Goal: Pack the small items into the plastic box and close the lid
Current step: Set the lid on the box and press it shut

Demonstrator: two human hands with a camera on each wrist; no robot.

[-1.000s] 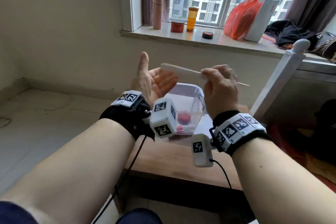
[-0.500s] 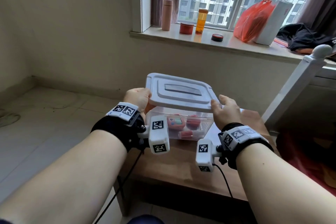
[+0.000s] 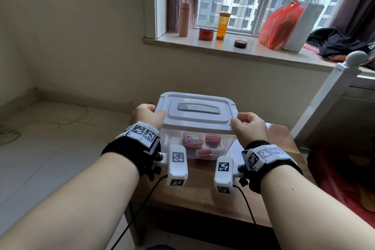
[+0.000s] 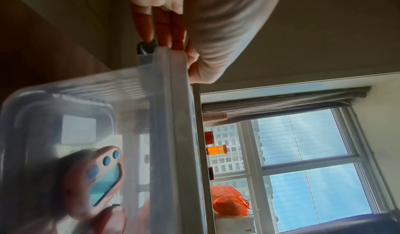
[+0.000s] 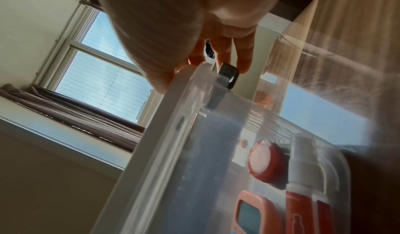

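Note:
A clear plastic box point(image 3: 224, 148) stands on a wooden table point(image 3: 203, 199), and a pale lid point(image 3: 203, 121) with a grey handle lies on top of it. My left hand point(image 3: 156, 112) grips the lid's left edge, and my right hand point(image 3: 238, 119) grips its right edge. Thumbs are on top. In the wrist views the fingers point(image 4: 164, 35) point(image 5: 224, 56) reach down to dark side latches point(image 4: 146, 48) point(image 5: 228, 76). Inside the box lie a pink toy game point(image 3: 192, 140) point(image 4: 103, 177), a red round item point(image 3: 213, 138) point(image 5: 266, 162) and a red spray bottle point(image 3: 205, 152) point(image 5: 303, 169).
A windowsill point(image 3: 203, 44) behind holds a pink flask point(image 3: 184, 19), an amber bottle point(image 3: 222, 26), small jars and an orange bag point(image 3: 282, 24). A white bedpost point(image 3: 332, 91) rises right of the table. Tiled floor point(image 3: 50, 138) lies to the left.
One second ago my right hand held the lid up on edge, left hand open. The lid came down flat over the box, and now both hands grip its sides.

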